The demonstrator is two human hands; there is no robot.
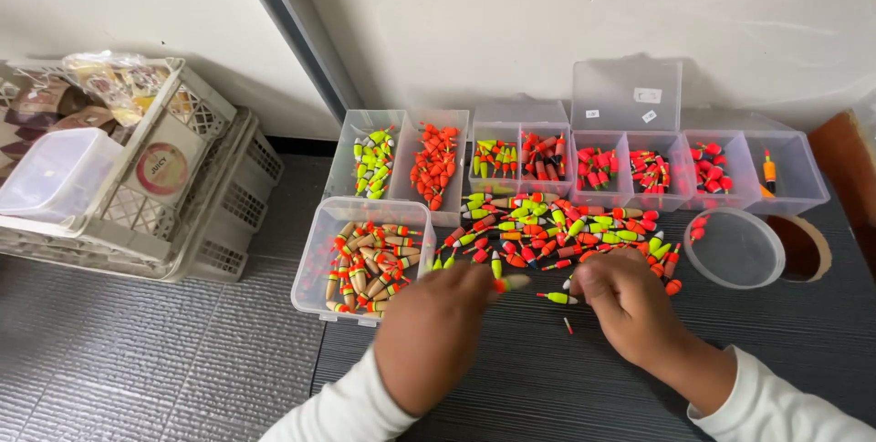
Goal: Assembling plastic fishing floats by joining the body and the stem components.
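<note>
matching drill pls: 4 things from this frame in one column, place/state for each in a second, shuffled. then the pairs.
Things:
1. left hand
2. round clear lid
3. white crate
4. box of tan floats

Places or states:
A. far left, on the floor, with packets inside
B. pinching an orange-tipped float
C. right of the loose pile, lying flat
D. left of the loose pile, lid off

Pairs: 1-B, 2-C, 3-A, 4-D

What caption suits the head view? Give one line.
Left hand pinching a fishing float beside right hand, loose floats before sorting boxes.
</note>
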